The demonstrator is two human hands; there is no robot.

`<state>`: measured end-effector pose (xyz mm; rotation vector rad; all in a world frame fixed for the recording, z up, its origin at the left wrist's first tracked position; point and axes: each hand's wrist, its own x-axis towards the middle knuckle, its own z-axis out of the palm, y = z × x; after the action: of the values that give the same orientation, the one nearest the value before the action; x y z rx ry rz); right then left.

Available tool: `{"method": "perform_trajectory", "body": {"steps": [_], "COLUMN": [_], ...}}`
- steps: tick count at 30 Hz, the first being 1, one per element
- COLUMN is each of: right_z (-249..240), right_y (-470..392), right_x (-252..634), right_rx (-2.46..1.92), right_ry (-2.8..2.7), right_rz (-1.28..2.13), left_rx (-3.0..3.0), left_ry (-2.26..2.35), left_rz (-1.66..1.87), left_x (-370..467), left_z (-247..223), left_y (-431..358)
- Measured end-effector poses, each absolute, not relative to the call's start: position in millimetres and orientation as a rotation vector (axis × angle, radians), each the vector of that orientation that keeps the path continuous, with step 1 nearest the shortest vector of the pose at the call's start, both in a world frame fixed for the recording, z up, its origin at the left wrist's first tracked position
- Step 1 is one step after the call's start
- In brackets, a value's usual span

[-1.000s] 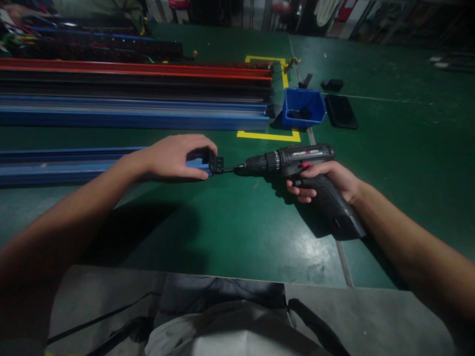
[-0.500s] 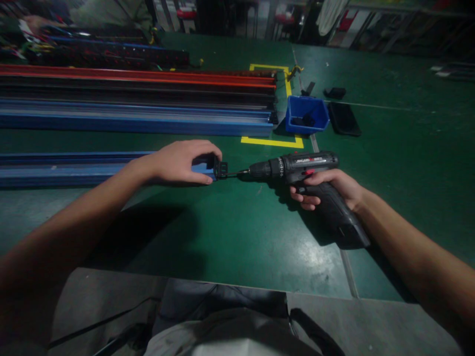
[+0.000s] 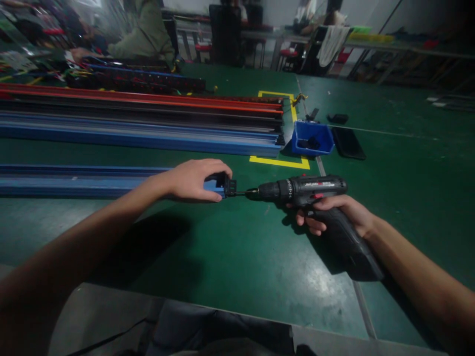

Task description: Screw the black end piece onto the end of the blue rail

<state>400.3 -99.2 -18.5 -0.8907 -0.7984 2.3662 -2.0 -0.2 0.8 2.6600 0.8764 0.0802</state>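
Observation:
My left hand (image 3: 196, 181) grips the right end of a long blue rail (image 3: 92, 184), thumb on the near side and fingers over the far side. A small black end piece (image 3: 230, 187) sits at that rail end. My right hand (image 3: 343, 211) is wrapped round the handle of a black cordless drill (image 3: 315, 187), which lies level and points left. The drill's bit (image 3: 243, 193) reaches the black end piece; whether it sits in a screw is too small to tell.
Beyond the rail lie several blue, black and red rails (image 3: 148, 136). A blue bin (image 3: 312, 137) with black parts stands right of them, beside a black flat object (image 3: 349, 142). A person in a green sleeve (image 3: 143, 37) is at the far left.
The whole view has tilted up, so everything appears lower in the picture. Both hands keep their holds, and the bit stays at the end piece.

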Motion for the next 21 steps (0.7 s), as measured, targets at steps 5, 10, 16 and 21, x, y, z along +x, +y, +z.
{"method": "perform_trajectory", "body": {"steps": [5, 10, 16, 21], "right_z": [-19.5, -21.8, -24.9, -27.5], "right_y": [-99.8, -99.1, -99.1, -99.9], "right_x": [400.2, 403.2, 404.9, 405.4], "right_rx": [-0.872, -0.887, -0.832, -0.797], "right_ry": [-0.799, -0.777, -0.805, -0.804], "right_rz": [2.376, 2.392, 2.413, 2.437], "left_rx": [2.652, 2.636, 2.616, 2.603], "left_ry": [0.882, 0.865, 0.849, 0.826], "left_rz": [0.09, 0.117, 0.187, 0.187], "left_x": [-1.2, -0.7, -1.0, -0.6], "left_z": [1.5, 1.2, 1.0, 3.2], "left_y": [-1.0, 0.3, -1.9, -6.0]}}
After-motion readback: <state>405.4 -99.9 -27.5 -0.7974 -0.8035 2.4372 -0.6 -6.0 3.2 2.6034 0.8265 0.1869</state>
